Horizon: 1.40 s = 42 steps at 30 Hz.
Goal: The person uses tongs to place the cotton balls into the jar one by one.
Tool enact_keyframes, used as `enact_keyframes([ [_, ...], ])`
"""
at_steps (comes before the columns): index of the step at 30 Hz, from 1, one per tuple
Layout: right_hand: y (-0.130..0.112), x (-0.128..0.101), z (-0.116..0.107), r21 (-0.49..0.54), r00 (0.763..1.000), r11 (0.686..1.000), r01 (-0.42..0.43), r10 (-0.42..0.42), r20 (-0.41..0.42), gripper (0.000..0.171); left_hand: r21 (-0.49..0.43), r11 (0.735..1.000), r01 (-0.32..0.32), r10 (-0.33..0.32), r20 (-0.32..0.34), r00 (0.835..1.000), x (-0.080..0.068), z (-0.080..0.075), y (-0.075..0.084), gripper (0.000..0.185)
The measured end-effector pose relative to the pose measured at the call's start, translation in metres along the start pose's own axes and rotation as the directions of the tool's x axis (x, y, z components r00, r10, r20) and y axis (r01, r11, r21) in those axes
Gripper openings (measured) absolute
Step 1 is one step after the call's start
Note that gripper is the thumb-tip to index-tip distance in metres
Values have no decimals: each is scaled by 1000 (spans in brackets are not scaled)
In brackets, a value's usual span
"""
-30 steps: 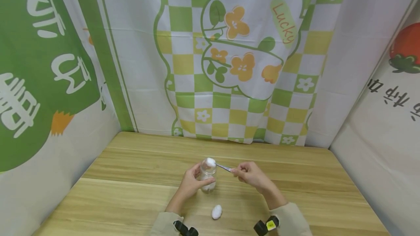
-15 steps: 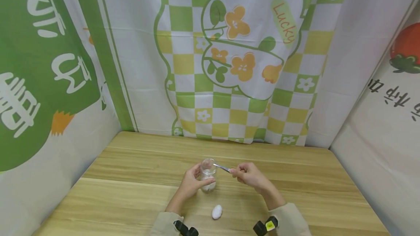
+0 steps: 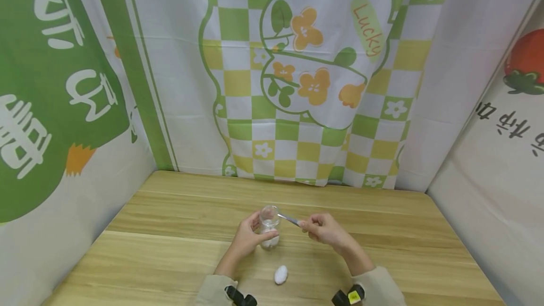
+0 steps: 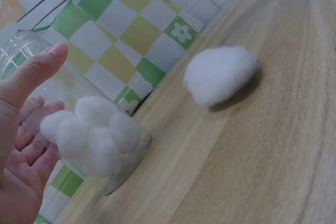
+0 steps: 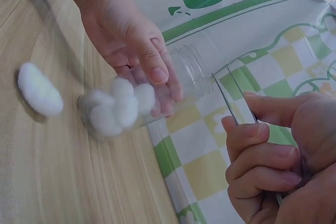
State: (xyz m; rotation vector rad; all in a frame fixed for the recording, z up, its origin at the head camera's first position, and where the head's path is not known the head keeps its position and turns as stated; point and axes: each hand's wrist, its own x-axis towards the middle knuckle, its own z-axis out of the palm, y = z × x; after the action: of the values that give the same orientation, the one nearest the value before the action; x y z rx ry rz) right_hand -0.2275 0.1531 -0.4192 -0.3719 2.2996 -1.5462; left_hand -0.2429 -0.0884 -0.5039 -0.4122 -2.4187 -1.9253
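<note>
A clear jar (image 3: 272, 223) stands on the table with its mouth open, and my left hand (image 3: 250, 237) grips its side between thumb and fingers. Several white cotton balls (image 4: 100, 137) lie in the bottom of the jar. My right hand (image 3: 326, 228) pinches a pair of metal tweezers (image 3: 290, 219) just right of the jar's rim. In the right wrist view the tweezer tips (image 5: 220, 85) are apart with nothing between them. One loose cotton ball (image 3: 281, 275) rests on the table, nearer to me than the jar.
The wooden table (image 3: 191, 207) reaches back to a hanging cloth (image 3: 310, 145) with green and yellow checks. Printed cloths also hang at the left and right sides. Both sleeves carry black wrist cameras (image 3: 348, 295).
A second ago the tweezers were at a cotton ball in the jar's mouth. That ball has dropped down inside, and the tweezers have drawn back slightly to the right. My left hand keeps its place.
</note>
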Motion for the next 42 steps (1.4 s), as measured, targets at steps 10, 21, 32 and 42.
enact_keyframes([
  [10, 9, -6, -3, 47, 998, 999, 13, -15, 57, 28, -13, 1000, 21, -21, -9, 1000, 0, 1, 0, 78],
  [21, 16, -9, -5, 29, 994, 999, 22, -25, 105, 26, -24, 999, 36, -37, -27, 999, -1, 1, 3, 76],
  [32, 18, -14, -7, 13, 987, 1000, 15, -17, 158, 39, -24, 999, 33, -34, -45, 998, -1, 2, 4, 74],
  [42, 21, -19, -9, -10, 980, 1000, 20, -18, 198, 45, -35, 999, 38, -39, -34, 999, 0, 2, 4, 74],
])
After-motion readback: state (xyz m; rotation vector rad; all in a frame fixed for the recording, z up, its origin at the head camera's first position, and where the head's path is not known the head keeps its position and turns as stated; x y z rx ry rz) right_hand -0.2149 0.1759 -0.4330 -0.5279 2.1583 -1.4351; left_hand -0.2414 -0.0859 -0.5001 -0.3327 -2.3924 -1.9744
